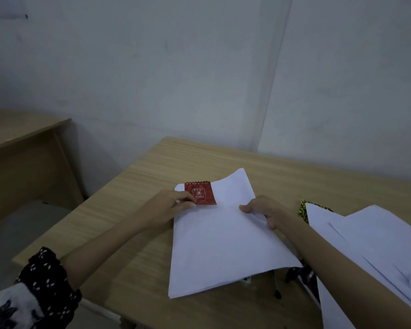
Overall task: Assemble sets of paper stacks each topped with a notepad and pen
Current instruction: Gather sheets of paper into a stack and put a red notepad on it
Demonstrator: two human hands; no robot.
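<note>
A stack of white paper (223,245) lies on the wooden table (138,186), its sheets fanned apart at the far end. A small red spiral notepad (201,193) rests on the stack's far left corner. My left hand (166,207) pinches the notepad's near left corner with thumb and fingers. My right hand (263,210) grips the right edge of the upper sheets. A second notepad with a yellow and black pattern (303,211) peeks out beside my right forearm. Dark pens (297,273) lie under the stack's near right corner, mostly hidden.
More loose white sheets (375,248) are piled at the right, running off the frame. A second wooden desk (22,148) stands at the left across a gap. A pale wall rises right behind the table.
</note>
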